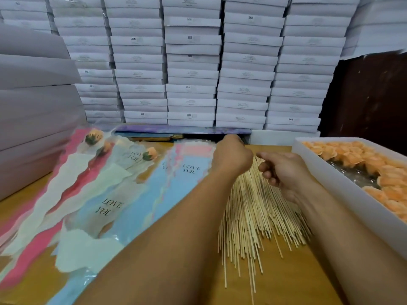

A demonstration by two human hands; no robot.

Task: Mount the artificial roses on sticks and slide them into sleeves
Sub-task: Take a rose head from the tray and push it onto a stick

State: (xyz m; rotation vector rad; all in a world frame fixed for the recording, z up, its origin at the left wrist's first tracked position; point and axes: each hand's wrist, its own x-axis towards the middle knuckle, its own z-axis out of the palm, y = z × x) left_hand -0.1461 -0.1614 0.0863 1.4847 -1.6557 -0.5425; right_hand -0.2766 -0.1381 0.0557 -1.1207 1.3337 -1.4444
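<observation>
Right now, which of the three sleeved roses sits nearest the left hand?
The rightmost sleeved rose, beside the grey "LOVE YOU" print. The other two lie farther left, toward the far-left corner, so farther from the left hand.

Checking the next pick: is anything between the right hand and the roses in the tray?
Nothing visible. The right hand hovers over the sticks, and the tray of roses sits open just to its right, with only the tray's low wall between them.
</observation>
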